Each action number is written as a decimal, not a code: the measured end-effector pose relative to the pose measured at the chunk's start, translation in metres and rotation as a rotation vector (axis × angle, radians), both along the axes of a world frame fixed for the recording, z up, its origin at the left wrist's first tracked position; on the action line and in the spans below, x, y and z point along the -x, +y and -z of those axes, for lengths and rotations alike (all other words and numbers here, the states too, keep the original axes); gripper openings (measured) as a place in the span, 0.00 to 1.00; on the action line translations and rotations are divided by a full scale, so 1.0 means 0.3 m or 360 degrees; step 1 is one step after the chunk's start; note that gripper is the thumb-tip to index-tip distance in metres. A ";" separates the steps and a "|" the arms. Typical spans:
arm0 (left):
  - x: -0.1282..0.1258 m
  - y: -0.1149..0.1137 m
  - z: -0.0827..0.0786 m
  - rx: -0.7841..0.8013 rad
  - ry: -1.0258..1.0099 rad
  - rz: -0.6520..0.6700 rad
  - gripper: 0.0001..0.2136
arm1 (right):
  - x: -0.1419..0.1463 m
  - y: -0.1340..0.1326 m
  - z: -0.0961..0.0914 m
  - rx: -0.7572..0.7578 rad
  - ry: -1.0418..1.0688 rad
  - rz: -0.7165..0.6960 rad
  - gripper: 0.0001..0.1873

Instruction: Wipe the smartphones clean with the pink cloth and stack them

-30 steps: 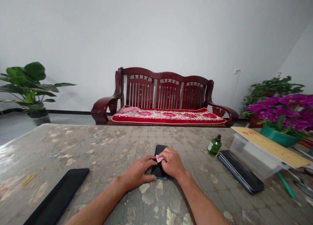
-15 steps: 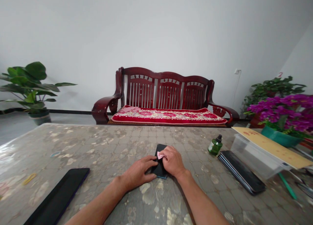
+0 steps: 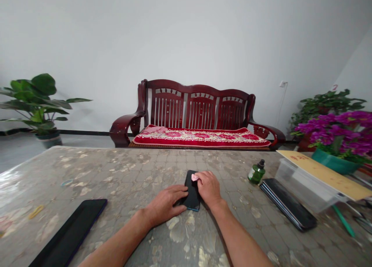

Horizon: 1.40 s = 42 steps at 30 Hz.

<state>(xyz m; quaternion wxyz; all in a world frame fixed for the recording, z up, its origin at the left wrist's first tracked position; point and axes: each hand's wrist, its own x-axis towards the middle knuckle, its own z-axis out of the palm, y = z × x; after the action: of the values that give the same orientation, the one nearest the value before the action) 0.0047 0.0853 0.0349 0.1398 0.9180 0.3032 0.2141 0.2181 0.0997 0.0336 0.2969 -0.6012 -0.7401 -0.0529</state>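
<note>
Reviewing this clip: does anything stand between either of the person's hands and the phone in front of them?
Only the small pink cloth, pinched in the right hand over the upper part of the phone. Nothing visible separates the left hand from the phone's left edge. The green bottle stands apart, to the right.

The left hand [image 3: 168, 199] and right hand [image 3: 208, 188] are bare. Both forearms [image 3: 125, 235] are also bare, widening smoothly from the wrists [image 3: 143, 217].

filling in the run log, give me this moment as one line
left hand: touching smartphone | right hand: pinching pink cloth at smartphone's far end | to the right: black-capped green bottle, stacked smartphones
</note>
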 end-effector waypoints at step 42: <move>0.006 0.010 0.018 -0.0047 -0.0065 0.0088 0.08 | 0.046 -0.054 0.000 -0.0028 0.0100 -0.0494 0.14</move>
<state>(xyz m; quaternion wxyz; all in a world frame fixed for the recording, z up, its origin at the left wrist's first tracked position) 0.0029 0.0884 0.0295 0.1384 0.9234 0.2715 0.2332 0.2043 0.0835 0.0338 0.3296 -0.4782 -0.8140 0.0060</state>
